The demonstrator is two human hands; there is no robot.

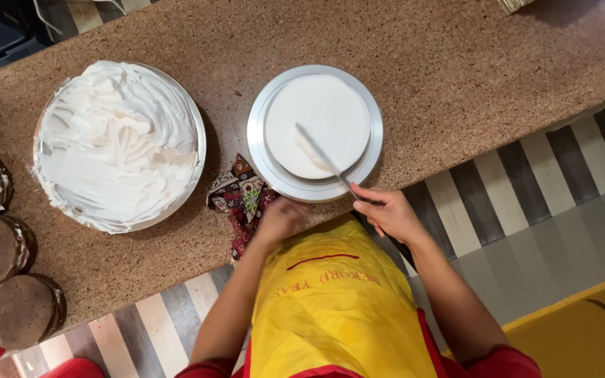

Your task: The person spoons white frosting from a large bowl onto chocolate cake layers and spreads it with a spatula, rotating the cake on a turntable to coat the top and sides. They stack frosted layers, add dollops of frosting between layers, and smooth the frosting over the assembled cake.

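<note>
A round white iced cake (316,133) sits on a metal turntable (264,157) at the counter's (456,63) near edge. The right hand (386,213) grips a palette knife (323,157), its blade laid across the icing; the left hand (281,218), blurred, rests at the turntable's rim, its grip unclear. A flat blade and a steady turn would likely smooth best.

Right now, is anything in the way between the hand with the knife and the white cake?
Nothing visible. The right hand holds the palette knife, whose blade already lies on the white cake on the turntable. The left hand is at the turntable's near edge.

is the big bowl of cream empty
No, the big bowl left of the turntable is full of white cream.
</note>
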